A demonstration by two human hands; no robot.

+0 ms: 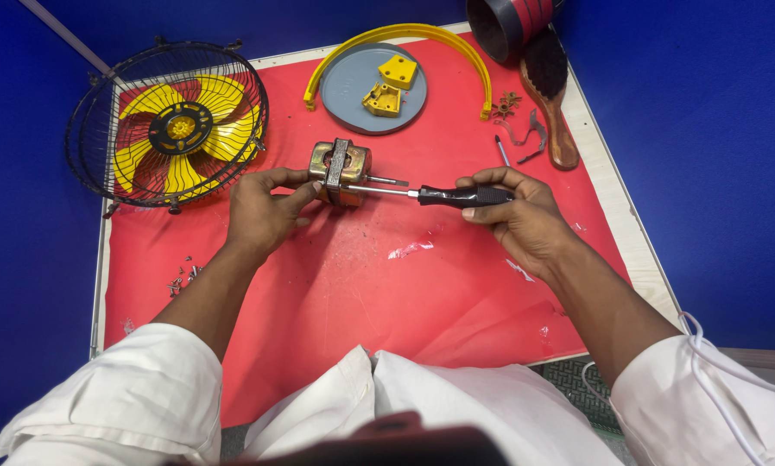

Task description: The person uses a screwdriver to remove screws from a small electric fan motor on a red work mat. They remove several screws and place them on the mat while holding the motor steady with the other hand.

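Observation:
My left hand grips a small brass-coloured fan motor with a dark metal core, holding it down on the red mat. My right hand is closed around the black handle of a screwdriver. Its metal shaft lies level and points left, with the tip at the motor's side. The motor's own thin shaft sticks out to the right, just above the screwdriver shaft.
A black wire fan guard with yellow blades lies at the mat's far left. A grey round plate holds two yellow plastic parts, ringed by a yellow arc. A wooden brush, a black cup and small screws lie around.

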